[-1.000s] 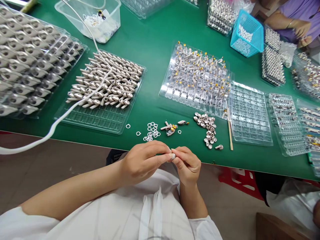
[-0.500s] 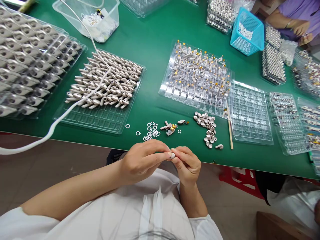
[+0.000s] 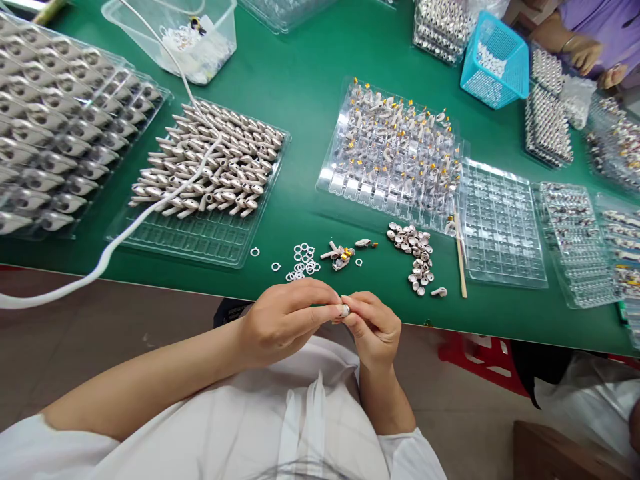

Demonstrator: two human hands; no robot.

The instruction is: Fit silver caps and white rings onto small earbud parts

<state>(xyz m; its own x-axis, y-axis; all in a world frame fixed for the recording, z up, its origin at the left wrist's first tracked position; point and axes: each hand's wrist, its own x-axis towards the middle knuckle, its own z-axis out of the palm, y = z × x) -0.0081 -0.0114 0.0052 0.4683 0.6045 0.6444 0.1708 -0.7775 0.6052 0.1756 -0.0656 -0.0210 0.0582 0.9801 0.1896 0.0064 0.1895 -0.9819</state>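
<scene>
Just off the table's front edge, my left hand (image 3: 285, 320) and my right hand (image 3: 374, 328) meet, both pinching a small earbud part (image 3: 345, 311). It is pale with a darker rim, and fingertips hide most of it. Beyond my left hand lie several white rings (image 3: 302, 261) in a loose group. A few earbud pieces with gold flex strips (image 3: 341, 255) rest just past my fingertips. To the right is a heap of small beige caps (image 3: 419, 257), with a single earbud shell (image 3: 439, 292) beside it.
Trays of beige shells (image 3: 215, 160) stand left, a white cable (image 3: 145, 217) crossing one. A tray of flexed parts (image 3: 395, 147), a wooden stick (image 3: 460, 257) and a clear tray (image 3: 503, 227) lie right. Further back are a blue basket (image 3: 517, 70), a plastic tub (image 3: 220, 57) and a co-worker's hands (image 3: 585, 55).
Both hands keep their pinch in nearly the same spot; the small part looks slightly turned. Across the table, the co-worker's hands have shifted a little.
</scene>
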